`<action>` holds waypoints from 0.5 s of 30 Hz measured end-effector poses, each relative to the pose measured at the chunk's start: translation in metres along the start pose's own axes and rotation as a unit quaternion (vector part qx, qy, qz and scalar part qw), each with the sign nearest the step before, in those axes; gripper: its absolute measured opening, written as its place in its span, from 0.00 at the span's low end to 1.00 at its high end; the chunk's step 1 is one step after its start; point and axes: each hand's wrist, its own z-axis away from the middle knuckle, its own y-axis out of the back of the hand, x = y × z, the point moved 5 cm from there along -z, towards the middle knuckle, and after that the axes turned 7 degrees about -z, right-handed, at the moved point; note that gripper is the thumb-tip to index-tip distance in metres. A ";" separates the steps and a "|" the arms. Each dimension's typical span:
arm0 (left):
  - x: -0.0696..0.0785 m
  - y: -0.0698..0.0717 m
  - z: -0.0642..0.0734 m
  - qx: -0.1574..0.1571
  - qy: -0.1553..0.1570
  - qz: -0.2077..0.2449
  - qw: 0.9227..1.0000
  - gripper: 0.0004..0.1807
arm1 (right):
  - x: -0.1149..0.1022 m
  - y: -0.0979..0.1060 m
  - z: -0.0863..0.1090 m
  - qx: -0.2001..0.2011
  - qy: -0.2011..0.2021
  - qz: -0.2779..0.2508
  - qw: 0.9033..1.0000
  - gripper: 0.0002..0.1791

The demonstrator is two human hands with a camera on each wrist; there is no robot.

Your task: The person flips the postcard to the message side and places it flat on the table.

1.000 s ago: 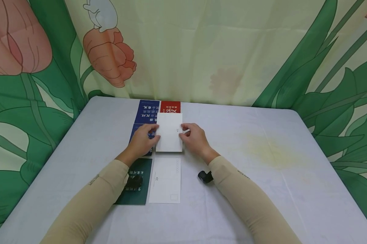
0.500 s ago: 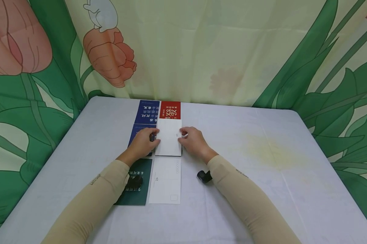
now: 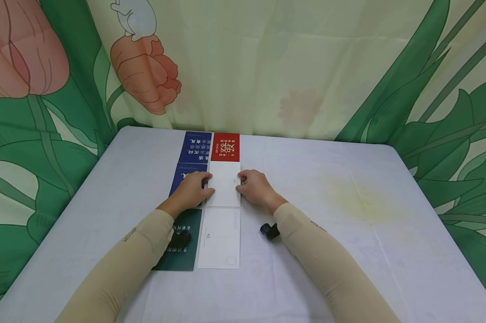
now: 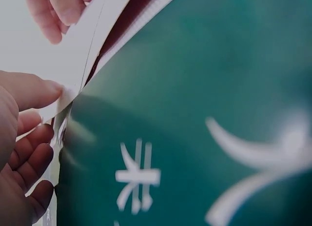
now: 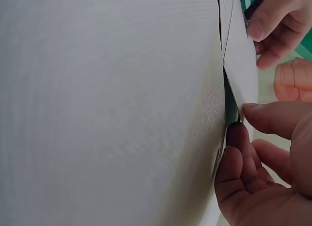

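Brought nearer since a second earlier, the white card (image 3: pixel 224 184) sits between the red card (image 3: pixel 225 147) beyond and the postcard (image 3: pixel 219 240) before it. Left: the left hand (image 3: pixel 191 188) pinches its left edge, thumb uppermost. Right: the right hand (image 3: pixel 260 189) pinches the opposite edge, which stands slightly raised. Good placement would probably mean lowering both sides evenly, edges aligned. By comparison, more of the red card shows than before.

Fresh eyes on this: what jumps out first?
Likely the red card, at the far edge of the table beside a blue card. Nearer, the left hand and right hand pinch a white card by opposite sides. Behind, a large pink tulip looms upper left on the curtain.
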 end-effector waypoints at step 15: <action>0.000 -0.002 -0.001 -0.020 0.002 -0.008 1.000 0.29 | -0.001 -0.002 -0.002 -0.018 0.000 0.028 0.999 0.23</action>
